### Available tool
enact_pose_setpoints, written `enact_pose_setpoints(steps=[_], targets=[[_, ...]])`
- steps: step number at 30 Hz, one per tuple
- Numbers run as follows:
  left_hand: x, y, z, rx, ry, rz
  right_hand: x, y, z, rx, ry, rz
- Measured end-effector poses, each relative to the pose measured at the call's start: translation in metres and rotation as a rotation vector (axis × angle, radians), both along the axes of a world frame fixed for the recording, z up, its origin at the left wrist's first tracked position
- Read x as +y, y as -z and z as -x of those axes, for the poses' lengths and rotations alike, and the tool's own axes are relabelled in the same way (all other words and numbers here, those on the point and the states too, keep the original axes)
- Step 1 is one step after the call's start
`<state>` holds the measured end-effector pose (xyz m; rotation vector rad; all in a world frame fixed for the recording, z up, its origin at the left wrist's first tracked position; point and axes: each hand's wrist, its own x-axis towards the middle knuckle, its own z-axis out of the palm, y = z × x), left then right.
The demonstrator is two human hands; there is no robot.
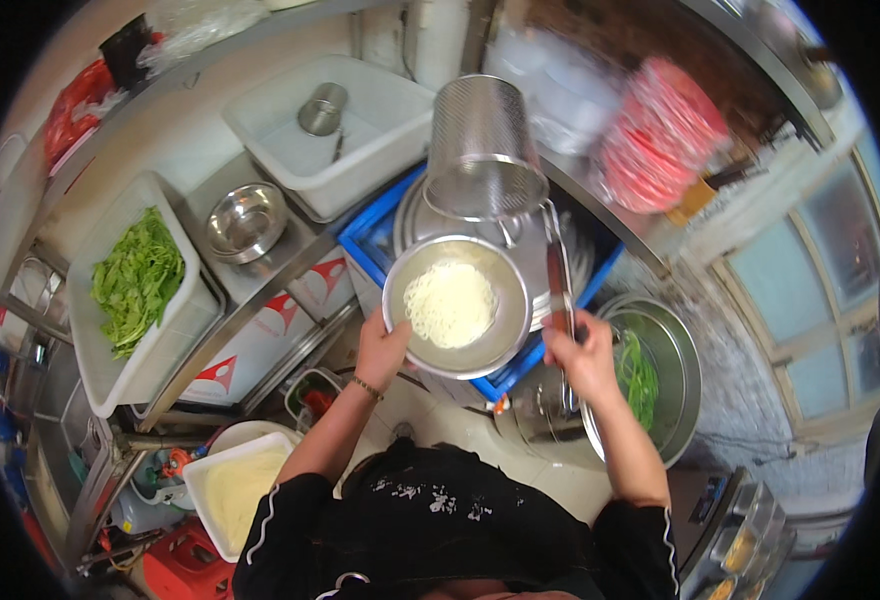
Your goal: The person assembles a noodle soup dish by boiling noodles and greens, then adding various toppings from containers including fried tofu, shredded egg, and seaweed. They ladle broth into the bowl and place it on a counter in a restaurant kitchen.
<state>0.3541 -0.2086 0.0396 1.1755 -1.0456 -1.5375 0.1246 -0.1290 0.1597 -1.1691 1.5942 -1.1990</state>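
My left hand [383, 348] grips the left rim of a round steel bowl [508, 335]. Pale noodles [449, 305] lie in a loose heap inside it. In my right hand [582, 352] is the brown handle of a noodle strainer [480, 125], a deep perforated metal basket. The strainer is tilted just beyond the bowl, its open rim toward me; no noodles can be made out in it. Below both is a blue crate [368, 228] holding round metal ware, partly hidden by the bowl and basket.
To the left stand a white tub [110, 385] of leafy greens, a small steel bowl [247, 222] and a white basin [260, 120] with a small strainer. A large pot [688, 400] with greens is at the right. A tray [200, 490] of pale yellow contents sits lower left.
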Motion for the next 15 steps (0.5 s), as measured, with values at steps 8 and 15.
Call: enact_pose_setpoints(steps=[8, 15], targets=[[0.009, 0.035, -0.087, -0.028, -0.268, -0.057, -0.237, -0.003, -0.077, -0.027, -0.261, -0.136], [0.011, 0.027, -0.105, -0.064, -0.341, -0.210, -0.299, -0.017, -0.119, -0.067, -0.285, -0.198]])
